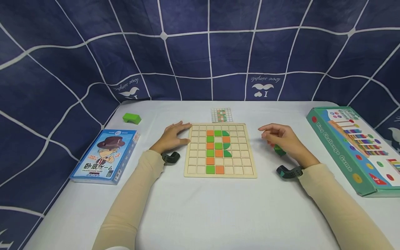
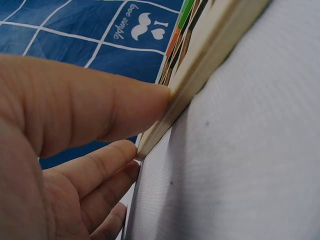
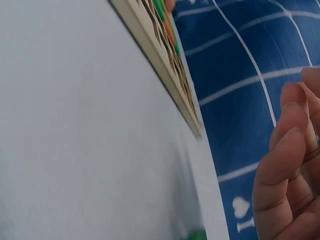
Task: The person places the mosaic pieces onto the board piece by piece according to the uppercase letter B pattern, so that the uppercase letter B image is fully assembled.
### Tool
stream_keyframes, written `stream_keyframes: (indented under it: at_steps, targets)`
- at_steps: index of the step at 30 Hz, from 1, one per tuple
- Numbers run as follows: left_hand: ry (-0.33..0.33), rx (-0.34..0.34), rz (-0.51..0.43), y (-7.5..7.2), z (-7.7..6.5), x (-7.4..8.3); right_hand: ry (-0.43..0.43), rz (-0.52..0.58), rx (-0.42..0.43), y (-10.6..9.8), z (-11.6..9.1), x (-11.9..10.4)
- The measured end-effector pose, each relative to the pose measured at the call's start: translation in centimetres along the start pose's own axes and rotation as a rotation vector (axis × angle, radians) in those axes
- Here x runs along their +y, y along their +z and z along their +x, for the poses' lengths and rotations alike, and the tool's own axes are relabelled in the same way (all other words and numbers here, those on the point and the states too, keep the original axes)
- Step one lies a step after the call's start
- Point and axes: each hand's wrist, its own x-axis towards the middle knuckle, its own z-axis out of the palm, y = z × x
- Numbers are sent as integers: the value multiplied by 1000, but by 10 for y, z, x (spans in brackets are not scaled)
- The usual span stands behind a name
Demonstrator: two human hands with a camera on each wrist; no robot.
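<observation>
A square wooden grid board [image 1: 201,161] lies on the table, with orange, green and rounded dark-green pieces set in its middle columns. My left hand [image 1: 172,137] lies at its left side, fingers spread. In the left wrist view, the thumb [image 2: 100,105] reaches the board's edge [image 2: 200,65], and the fingertips are right at its corner. My right hand [image 1: 282,139] hovers to the right of the board, its fingers [image 3: 280,160] loosely bent with nothing seen between them. Just below it a green block [image 1: 279,150] is partly hidden by the hand.
Behind the board lies a small pattern card [image 1: 222,115]. A green arch-shaped block [image 1: 132,118] is at the back left, near a blue game box [image 1: 104,156]. On the right stands a large green game box [image 1: 340,152]. A dark blue checked cloth [image 1: 187,55] hangs behind the table.
</observation>
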Motion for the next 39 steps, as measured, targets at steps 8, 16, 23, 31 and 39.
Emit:
stream_keyframes:
  at_steps: [8, 16, 23, 31, 39]
  targets:
    - [6, -2, 6, 1, 1, -2, 104, -1, 95, -41, -7, 16]
    - [4, -2, 3, 2, 1, -2, 245, 52, 55, -59, -15, 35]
    - [3, -2, -3, 1, 1, -2, 279, 29, 19, -62, -15, 41]
    - [12, -1, -9, 0, 1, -3, 339, -112, -48, -62, -14, 36]
    - [-5, -5, -11, 0, 1, -3, 341, -203, -54, -58, -12, 37]
